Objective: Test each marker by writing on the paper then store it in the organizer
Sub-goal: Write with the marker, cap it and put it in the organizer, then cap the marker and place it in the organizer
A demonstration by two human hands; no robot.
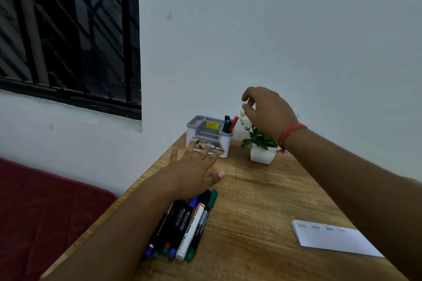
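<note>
Markers (pixel 182 226) lie bunched near the counter's (pixel 262 207) left edge, under the left hand (pixel 194 171), its grip wide and empty. Right hand (pixel 267 112) hovers loosely curled, holding nothing, beside the organizer (pixel 209 137) at the far edge by the wall (pixel 274 29). Paper (pixel 335 238) lies right, bare wood between.

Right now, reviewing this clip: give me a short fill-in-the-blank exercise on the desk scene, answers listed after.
1. The stored markers stand in the organizer's far ____ compartment.
2. The paper bears ____ written test words.
3. The right hand hovers above the small ____ in a white pot.
4. The markers on the table lie under the ____ forearm.

Answers: right; four; plant; left
</note>
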